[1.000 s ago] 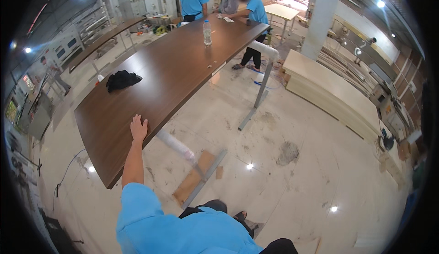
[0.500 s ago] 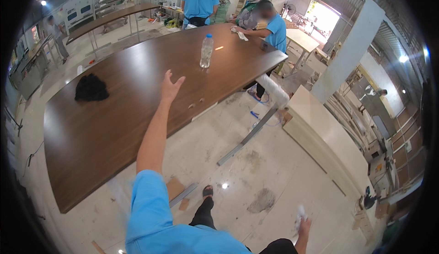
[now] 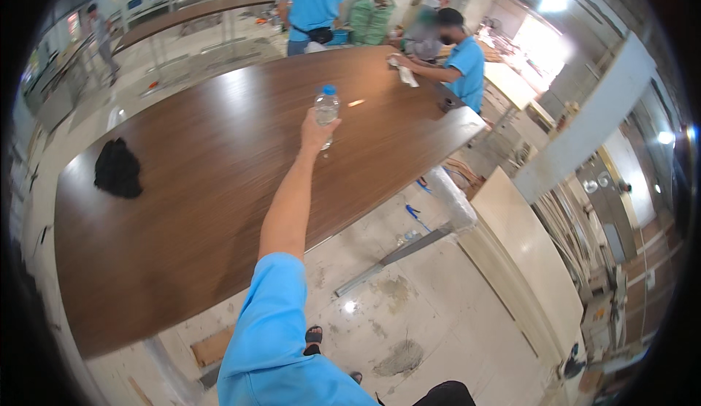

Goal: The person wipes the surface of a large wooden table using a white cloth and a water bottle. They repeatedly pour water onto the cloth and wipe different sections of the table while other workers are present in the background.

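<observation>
- One clear bottle (image 3: 327, 111) is wrapped in our curled left hand (image 3: 314, 133).
- We cannot tell our right hand's grip.
- Black bundle (image 3: 118, 169) lies on brown tabletop (image 3: 212, 179).

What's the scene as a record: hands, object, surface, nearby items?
left_hand: at the transparent bottle, thumb and fingers on either side; grip firmness unclear
right_hand: not in view
object: transparent bottle, blue cap, roughly upright; lifted or resting unclear
surface: dark brown tabletop
left_side_item: black bundle on tabletop
far_side_item: white cloth or paper by a co-worker's hand
</observation>
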`<state>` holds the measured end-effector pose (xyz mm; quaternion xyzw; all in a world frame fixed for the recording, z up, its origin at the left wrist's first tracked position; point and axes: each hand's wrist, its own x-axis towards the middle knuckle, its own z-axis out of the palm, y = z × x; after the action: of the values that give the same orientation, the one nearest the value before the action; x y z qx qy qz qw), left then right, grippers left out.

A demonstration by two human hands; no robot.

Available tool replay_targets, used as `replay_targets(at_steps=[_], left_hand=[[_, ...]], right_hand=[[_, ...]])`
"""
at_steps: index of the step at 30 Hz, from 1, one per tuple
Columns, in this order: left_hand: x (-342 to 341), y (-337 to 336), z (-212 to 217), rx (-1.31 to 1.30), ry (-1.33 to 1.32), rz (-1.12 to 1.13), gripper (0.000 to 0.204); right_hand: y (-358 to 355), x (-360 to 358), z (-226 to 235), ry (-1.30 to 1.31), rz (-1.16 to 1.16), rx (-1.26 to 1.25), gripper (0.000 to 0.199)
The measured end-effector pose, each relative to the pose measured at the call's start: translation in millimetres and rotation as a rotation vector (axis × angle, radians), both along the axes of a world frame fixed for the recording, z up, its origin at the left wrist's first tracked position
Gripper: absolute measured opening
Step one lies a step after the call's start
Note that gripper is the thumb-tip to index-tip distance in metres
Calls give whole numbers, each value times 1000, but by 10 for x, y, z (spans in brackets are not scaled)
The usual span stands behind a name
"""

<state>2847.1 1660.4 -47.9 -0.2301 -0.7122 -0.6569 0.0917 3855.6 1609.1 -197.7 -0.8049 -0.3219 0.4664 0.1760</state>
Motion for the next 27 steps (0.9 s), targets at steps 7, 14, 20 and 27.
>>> replay_targets(at_steps=[7,14,20,27], left_hand=[[1065,-1155,581,230,-41,-236,60],[2688,-3248,1162,405,-357,-398,38],[3949,-4581,1480,257,-372,-159,42],[5756,-5954,893,-215,-329,30,64]], right_hand=[[1035,-706,238,437,417,130,79],[2062,-3112,142,1250,586,66,44],[1009,-4264,707,1452,825,-401,47],[-1611,-4368,2071,1519,1247,5,45]])
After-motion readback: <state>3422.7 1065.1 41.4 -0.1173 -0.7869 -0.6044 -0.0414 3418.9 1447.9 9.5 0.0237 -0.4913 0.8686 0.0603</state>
